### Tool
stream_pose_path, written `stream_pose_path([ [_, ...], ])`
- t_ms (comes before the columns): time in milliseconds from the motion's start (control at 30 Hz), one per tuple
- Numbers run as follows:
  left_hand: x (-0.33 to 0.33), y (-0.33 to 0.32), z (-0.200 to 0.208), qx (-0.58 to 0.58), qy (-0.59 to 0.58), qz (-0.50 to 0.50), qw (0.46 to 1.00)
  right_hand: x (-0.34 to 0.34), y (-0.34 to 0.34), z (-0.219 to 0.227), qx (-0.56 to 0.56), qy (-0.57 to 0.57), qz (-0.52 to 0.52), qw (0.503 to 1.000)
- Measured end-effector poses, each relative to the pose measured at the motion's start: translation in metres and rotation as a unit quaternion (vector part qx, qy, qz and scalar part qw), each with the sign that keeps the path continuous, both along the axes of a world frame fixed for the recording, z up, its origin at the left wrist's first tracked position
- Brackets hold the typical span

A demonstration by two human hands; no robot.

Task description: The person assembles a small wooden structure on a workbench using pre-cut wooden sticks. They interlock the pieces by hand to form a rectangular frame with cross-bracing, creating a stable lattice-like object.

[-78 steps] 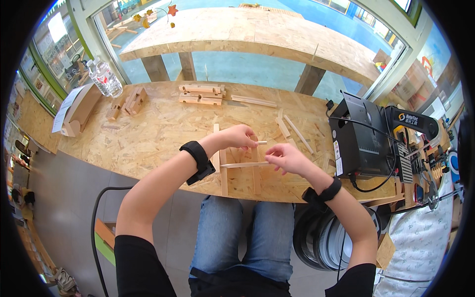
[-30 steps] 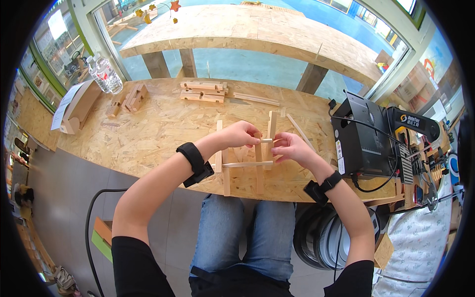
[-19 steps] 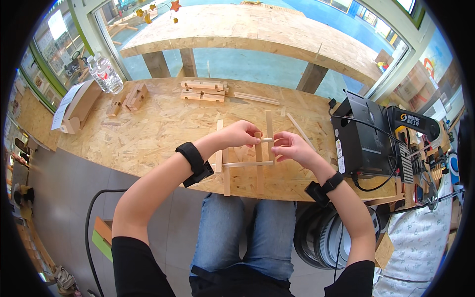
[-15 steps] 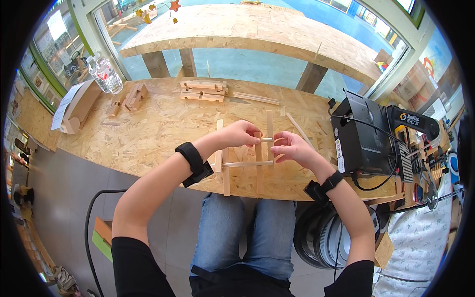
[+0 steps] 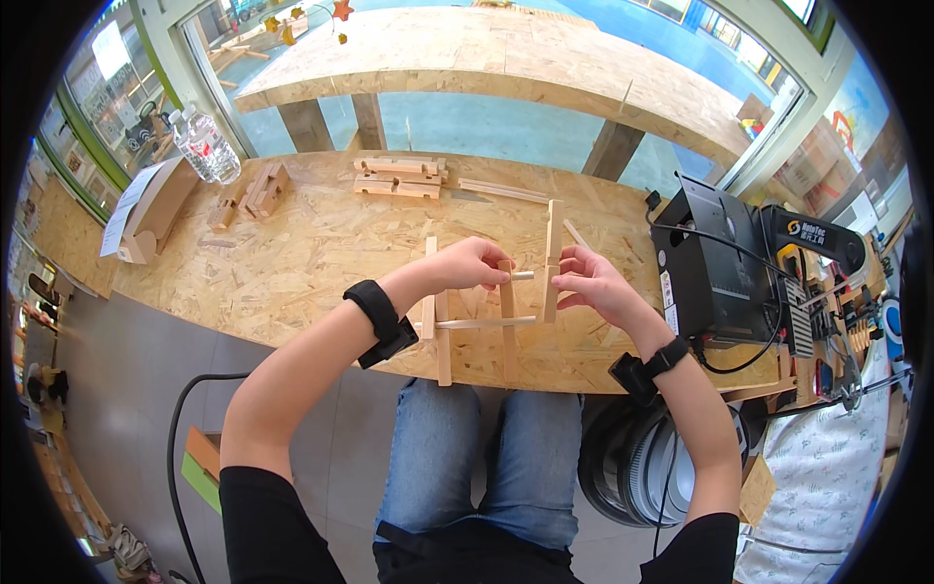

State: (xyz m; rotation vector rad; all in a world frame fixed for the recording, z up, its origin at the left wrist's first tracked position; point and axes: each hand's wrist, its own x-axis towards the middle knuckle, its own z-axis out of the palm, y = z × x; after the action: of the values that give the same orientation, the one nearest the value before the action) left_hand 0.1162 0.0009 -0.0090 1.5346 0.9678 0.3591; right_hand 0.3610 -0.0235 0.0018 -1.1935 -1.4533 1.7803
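Observation:
My left hand pinches the upper end of an upright wooden slat, which belongs to a light wooden frame at the table's near edge. From that slat a short dowel sticks out to the right. A longer dowel crosses the frame lower down, joining the slat to two wooden strips on the left. In the fingers of my right hand is a separate wooden strip with a notch or joint line midway. It stands slightly tilted, just right of the dowel ends and apart from them.
Notched wood blocks and thin sticks lie at the back; more blocks lie left. Further left are plastic bottles and a cardboard box. A black machine with cables stands right. Another stick lies behind my right hand.
My right hand has moved the wooden strip to the right, off the dowel ends, and tilted it. My left hand stays on the slat.

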Motion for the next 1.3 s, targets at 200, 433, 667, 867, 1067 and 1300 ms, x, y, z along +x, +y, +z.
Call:
stream_pose_path([
  [200,0.001,0.0,0.002,-0.005,0.001,-0.001,1.0,-0.004,-0.005,-0.003,0.067,-0.032,0.02,0.997],
  [433,0.0,0.0,0.001,-0.008,0.002,0.002,1.0,-0.006,-0.007,0.002,0.055,-0.04,0.013,0.998],
  [667,0.001,0.0,0.0,0.002,0.012,0.0,1.0,0.003,-0.003,0.0,-0.023,0.053,-0.009,0.998],
  [867,0.001,0.0,-0.001,0.003,0.007,0.004,1.0,0.0,-0.005,-0.005,-0.106,0.071,-0.025,0.992],
  [1067,0.0,-0.001,-0.001,-0.003,0.005,0.011,1.0,-0.007,-0.01,-0.002,-0.136,0.059,-0.04,0.988],
  [1300,-0.001,-0.001,-0.002,-0.004,-0.001,0.008,1.0,-0.01,-0.011,-0.003,-0.144,0.045,-0.022,0.988],
])
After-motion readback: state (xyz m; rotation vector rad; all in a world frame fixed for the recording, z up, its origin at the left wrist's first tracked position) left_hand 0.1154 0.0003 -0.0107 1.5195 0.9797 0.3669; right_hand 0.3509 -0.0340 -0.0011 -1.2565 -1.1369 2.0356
